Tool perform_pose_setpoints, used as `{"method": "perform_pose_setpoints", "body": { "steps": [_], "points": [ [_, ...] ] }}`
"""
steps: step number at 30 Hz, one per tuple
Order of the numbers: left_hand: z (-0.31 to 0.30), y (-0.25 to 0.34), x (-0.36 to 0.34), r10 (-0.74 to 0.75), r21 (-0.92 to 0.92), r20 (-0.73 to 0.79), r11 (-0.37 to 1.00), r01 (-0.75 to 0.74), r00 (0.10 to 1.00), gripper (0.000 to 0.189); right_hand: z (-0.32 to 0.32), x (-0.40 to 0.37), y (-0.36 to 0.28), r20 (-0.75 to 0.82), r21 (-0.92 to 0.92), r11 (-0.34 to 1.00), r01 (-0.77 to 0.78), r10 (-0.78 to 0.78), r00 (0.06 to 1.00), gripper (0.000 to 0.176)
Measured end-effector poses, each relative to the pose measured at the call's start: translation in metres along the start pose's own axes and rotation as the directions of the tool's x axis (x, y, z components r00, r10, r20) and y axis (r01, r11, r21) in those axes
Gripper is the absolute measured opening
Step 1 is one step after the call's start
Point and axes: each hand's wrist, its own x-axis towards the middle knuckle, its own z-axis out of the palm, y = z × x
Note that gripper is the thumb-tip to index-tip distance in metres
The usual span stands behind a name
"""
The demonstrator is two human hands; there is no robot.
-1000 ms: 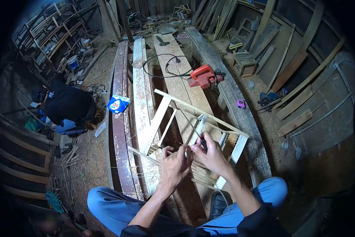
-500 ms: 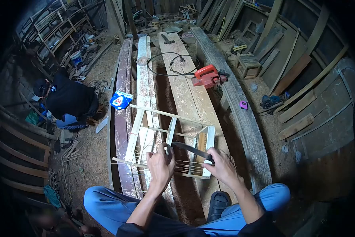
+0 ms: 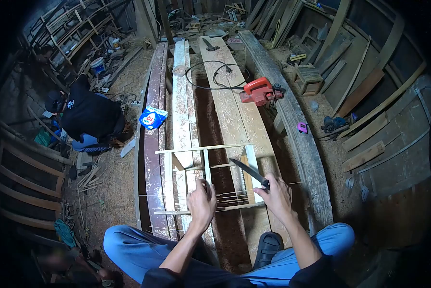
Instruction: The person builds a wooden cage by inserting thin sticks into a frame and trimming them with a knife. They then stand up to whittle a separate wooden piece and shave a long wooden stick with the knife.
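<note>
Shavings (image 3: 183,103) litter the surface (image 3: 232,108), where the frame (image 3: 207,157) just swung squarer, left hand (image 3: 200,205) pinching its middle bar (image 3: 207,170) in its fingers, right hand (image 3: 277,196) gripping the knife (image 3: 247,170), now off that bar, so probably not cutting.

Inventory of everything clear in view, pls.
Planks: several, brown to grey, lengthwise
Wooden frame: 1, pale, across planks
Thin strips: several, pale, frame's near side
Knife: 1, dark, over frame's right end
Power tool: 1, red, beyond frame
Packet: 1, blue-white, left brown plank
Small case: 1, pink, right grey plank
Bucket: 1, white-blue, upper-left floor
Stool: 1, brown, upper-right floor
Person: at least 1, dark top, left
Sandal: 1, black, bottom
Legs: 2, blue trousers, bottom
Left hand: 1, bare, at frame
Right hand: 1, bare, on knife
</note>
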Motion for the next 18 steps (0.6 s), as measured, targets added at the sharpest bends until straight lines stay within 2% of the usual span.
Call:
{"method": "perform_pose_setpoints", "body": {
  "steps": [2,5,7,9,10,11,12,13,14,15,18],
  "points": [
    [-0.003,-0.002,-0.001,-0.015,-0.02,0.016,1.0,0.015,1.0,0.022,0.005,0.003,0.003,0.001,0.063,0.998,-0.02,0.02,1.0,0.046],
    [-0.006,-0.01,-0.001,-0.029,-0.057,0.045,0.998,0.031,0.999,0.025,0.008,0.004,0.001,0.005,0.068,0.997,0.038,-0.038,0.999,0.045],
    [-0.007,-0.015,-0.002,-0.028,-0.077,0.061,0.997,0.033,0.998,0.026,0.001,0.004,-0.006,0.029,0.08,0.997,0.019,-0.021,0.999,0.044],
    [-0.011,-0.015,-0.003,0.032,-0.089,0.083,0.996,-0.025,0.996,0.028,-0.002,0.004,-0.011,0.052,0.089,0.996,-0.001,-0.004,0.999,0.044],
    [-0.018,-0.005,-0.001,-0.109,-0.037,0.228,0.992,0.121,0.968,0.036,-0.002,0.004,-0.011,0.046,0.1,0.995,0.003,-0.008,0.999,0.043],
    [-0.014,-0.008,-0.001,-0.111,-0.039,0.23,0.992,0.123,0.967,0.036,-0.003,0.004,-0.01,0.039,0.11,0.994,0.007,-0.011,0.999,0.042],
    [-0.01,-0.01,0.0,0.096,-0.004,0.04,0.995,-0.096,0.995,0.043,-0.002,0.004,-0.008,0.041,0.107,0.994,0.005,-0.009,0.999,0.042],
    [-0.007,-0.011,0.0,0.307,0.072,-0.14,0.951,-0.299,0.941,0.049,0.0,0.003,-0.005,0.057,0.176,0.984,-0.024,0.014,0.998,0.04],
    [-0.006,-0.011,-0.002,0.279,0.06,-0.077,0.96,-0.275,0.957,0.054,0.001,0.003,-0.002,0.072,0.244,0.968,-0.053,0.036,0.997,0.039],
    [-0.006,-0.009,-0.002,0.278,0.057,-0.076,0.96,-0.274,0.958,0.054,0.002,0.003,0.001,0.073,0.241,0.969,-0.054,0.037,0.997,0.039],
    [0.001,0.004,-0.005,0.505,0.088,0.015,0.859,-0.504,0.863,0.042,0.002,0.002,0.007,0.112,0.285,0.953,-0.102,0.072,0.991,0.036]
  ]
}}
